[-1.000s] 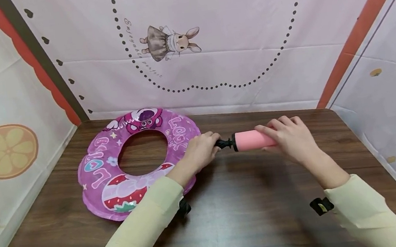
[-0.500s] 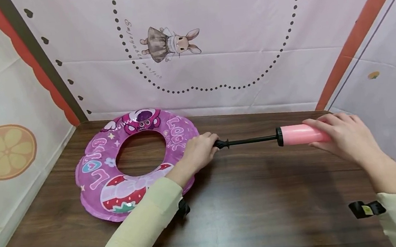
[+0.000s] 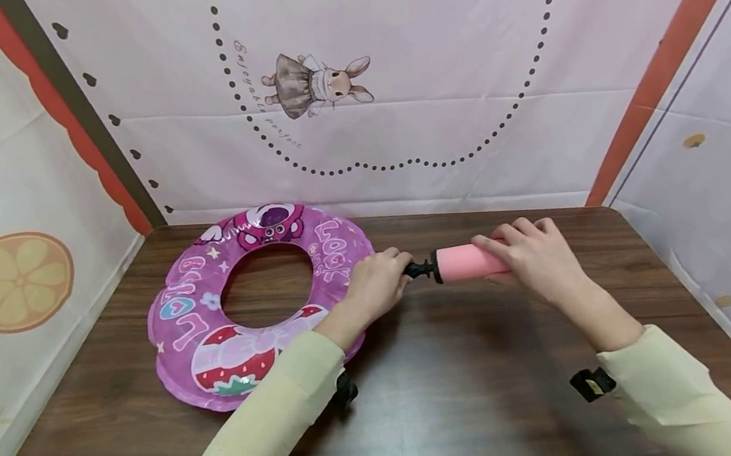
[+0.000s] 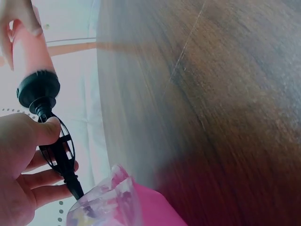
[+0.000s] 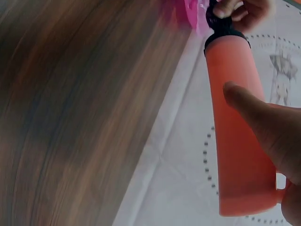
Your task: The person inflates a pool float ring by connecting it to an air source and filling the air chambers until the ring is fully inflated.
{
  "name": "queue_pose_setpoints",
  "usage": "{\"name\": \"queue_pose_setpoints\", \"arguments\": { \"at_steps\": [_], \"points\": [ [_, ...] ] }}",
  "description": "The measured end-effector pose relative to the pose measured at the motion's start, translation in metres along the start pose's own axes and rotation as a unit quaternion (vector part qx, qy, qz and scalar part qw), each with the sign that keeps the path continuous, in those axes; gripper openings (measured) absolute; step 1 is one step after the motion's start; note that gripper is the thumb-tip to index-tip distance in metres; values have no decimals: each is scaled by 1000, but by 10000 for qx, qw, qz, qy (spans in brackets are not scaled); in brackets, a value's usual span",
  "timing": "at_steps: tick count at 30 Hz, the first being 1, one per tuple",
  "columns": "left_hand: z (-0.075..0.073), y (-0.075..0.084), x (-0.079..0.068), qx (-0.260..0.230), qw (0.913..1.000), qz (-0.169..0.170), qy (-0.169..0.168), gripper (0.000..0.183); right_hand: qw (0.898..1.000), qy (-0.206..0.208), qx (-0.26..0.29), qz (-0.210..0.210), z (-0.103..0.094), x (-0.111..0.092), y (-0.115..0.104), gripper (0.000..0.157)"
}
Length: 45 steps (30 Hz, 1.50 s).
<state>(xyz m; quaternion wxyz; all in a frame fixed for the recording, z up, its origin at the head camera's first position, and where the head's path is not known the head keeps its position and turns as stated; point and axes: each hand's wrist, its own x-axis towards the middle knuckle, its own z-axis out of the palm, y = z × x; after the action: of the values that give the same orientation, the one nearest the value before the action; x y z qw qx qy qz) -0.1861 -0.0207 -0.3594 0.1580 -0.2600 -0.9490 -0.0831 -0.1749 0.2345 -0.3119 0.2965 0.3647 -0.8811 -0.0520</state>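
Observation:
A pink hand air pump [image 3: 467,262] lies level above the table, to the right of a purple inflatable swim ring [image 3: 170,332] with printed letters and strawberries. My left hand [image 3: 376,285] holds its black handle [image 4: 61,149] between thumb and fingers at the ring's right side. In the left wrist view the handle's tapered tip meets the ring's clear and pink vinyl [image 4: 157,207]; whether it sits inside a valve is hidden. Around the pink barrel [image 5: 237,136] curls my right hand [image 3: 537,259], thumb along its side. The barrel sits close against the handle, with hardly any rod showing.
The dark wood table [image 3: 443,416] carries the ring near its back left. Behind it hangs a pink printed cloth [image 3: 439,44] with a rabbit, and pale cloths flank both sides. Black straps [image 3: 592,384] are worn at the wrists.
The right hand drew the barrel rightward, baring a long black rod, then pushed it back left toward the handle. My left hand and the ring stayed almost where they were.

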Motion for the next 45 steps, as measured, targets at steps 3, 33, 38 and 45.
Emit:
{"name": "queue_pose_setpoints", "arguments": {
  "at_steps": [3, 33, 38, 45],
  "points": [
    [0, -1, -2, -56, 10000, -26, -1, 26, 10000, -16, -57, -36, 5, 4, -6, 59],
    [4, -1, 5, -66, 9997, 214, 27, 25, 9991, -96, 383, 156, -28, -41, 46, 59],
    [5, 2, 7, 10, 9996, 220, 171, 25, 9997, -124, 187, -15, -9, -12, 20, 60],
    [3, 1, 6, -106, 9998, 145, 85, 23, 9998, -155, 131, 39, 0, 2, 2, 61]
  ]
}}
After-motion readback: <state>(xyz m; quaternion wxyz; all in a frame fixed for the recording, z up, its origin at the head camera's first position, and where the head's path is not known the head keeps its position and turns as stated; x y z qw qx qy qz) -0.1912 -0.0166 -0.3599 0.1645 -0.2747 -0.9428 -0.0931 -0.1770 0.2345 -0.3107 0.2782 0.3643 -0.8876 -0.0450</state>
